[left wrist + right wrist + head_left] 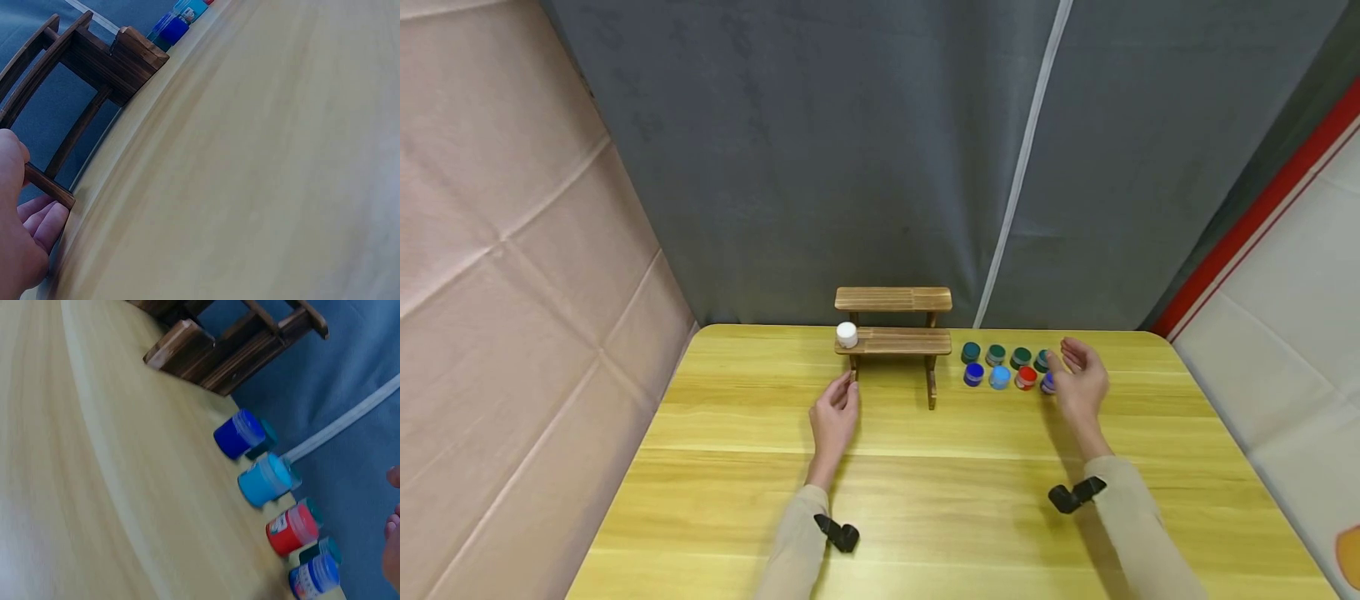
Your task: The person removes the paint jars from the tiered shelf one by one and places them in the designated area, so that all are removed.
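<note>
A two-tier wooden display stand (893, 340) stands near the table's back edge, with a white jar (847, 335) on the left end of its lower shelf. My left hand (833, 421) grips the stand's left leg; in the left wrist view the thumb is on one side of the leg (51, 184) and the fingers on the other. My right hand (1081, 385) hovers by the right end of two rows of small paint jars, fingers loosely bent, holding nothing. The front row has a dark blue jar (239, 434), a light blue jar (265, 479), a red jar (292, 529) and a blue-violet jar (314, 577).
Behind them is a row of dark green-lidded jars (996, 355), the rightmost partly covered by my right hand. A grey curtain (820, 167) hangs behind the wooden table (940, 500). Pale fabric walls (535, 333) close in both sides.
</note>
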Demonstrator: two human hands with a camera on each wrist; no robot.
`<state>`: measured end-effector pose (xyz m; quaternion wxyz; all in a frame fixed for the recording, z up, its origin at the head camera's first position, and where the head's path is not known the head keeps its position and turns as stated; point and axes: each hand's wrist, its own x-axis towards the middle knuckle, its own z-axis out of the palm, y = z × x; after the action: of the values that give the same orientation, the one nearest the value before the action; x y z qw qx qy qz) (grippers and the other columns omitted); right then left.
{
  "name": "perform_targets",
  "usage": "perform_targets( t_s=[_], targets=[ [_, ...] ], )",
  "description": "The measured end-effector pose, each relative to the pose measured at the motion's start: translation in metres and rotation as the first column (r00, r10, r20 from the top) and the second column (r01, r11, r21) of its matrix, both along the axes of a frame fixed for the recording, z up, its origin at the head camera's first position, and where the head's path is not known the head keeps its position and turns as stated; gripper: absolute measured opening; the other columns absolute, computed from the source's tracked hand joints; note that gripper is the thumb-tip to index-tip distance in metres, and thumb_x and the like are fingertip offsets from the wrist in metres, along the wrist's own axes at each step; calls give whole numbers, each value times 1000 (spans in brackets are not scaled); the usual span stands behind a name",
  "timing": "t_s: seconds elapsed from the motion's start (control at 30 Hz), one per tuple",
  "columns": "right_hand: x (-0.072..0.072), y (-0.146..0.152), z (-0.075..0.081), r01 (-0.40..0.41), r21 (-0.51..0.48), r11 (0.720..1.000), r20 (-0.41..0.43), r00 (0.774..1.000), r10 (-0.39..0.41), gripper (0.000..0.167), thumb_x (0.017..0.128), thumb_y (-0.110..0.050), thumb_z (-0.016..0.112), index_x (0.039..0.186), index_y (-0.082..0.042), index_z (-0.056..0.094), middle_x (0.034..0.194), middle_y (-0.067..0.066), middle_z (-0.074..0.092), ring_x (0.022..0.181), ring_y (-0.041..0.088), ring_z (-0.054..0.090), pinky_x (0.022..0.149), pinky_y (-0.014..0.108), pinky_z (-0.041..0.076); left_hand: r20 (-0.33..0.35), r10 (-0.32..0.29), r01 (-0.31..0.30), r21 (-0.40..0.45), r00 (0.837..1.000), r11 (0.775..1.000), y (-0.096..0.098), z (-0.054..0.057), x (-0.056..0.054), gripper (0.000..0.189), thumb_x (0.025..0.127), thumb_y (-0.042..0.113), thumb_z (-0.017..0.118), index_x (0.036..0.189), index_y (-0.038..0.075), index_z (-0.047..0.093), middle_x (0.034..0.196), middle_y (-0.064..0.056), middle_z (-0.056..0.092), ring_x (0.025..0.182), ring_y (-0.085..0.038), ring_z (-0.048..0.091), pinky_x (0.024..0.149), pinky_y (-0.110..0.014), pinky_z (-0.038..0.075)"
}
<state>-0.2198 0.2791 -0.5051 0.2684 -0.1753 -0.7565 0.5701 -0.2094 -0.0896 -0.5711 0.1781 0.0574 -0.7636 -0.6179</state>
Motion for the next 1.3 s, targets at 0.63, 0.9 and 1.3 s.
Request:
perform_targets(
  t_s=[0.63,0.9,1.3],
  targets=[
    [-8,-52,37,-165,-85,983,-58,985,160,42,98,-2,73,136,10,60,136,25,65,106,2,62,109,17,56,-18,10,-10,-11,1000,1000,0,2,2,29,101,11,71,129,5,75,123,-23,76,112,-38,76,93,-37,67],
    [-13,-73,40,-223,-94,970,-81,973,216,39,98,-4,73,134,9,61,137,24,66,115,13,64,106,14,57,-6,11,-11,-19,1000,1000,-1,0,1,30,100,12,72,130,6,75,123,-22,76,112,-38,76,93,-34,66],
    [-18,-109,45,-313,-90,945,-153,942,298,39,96,2,73,133,11,61,135,28,65,123,33,65,104,14,58,12,1,-1,-19,1000,1000,0,1,2,30,101,13,72,130,7,75,124,-22,76,112,-37,77,93,-35,67]
  ],
)
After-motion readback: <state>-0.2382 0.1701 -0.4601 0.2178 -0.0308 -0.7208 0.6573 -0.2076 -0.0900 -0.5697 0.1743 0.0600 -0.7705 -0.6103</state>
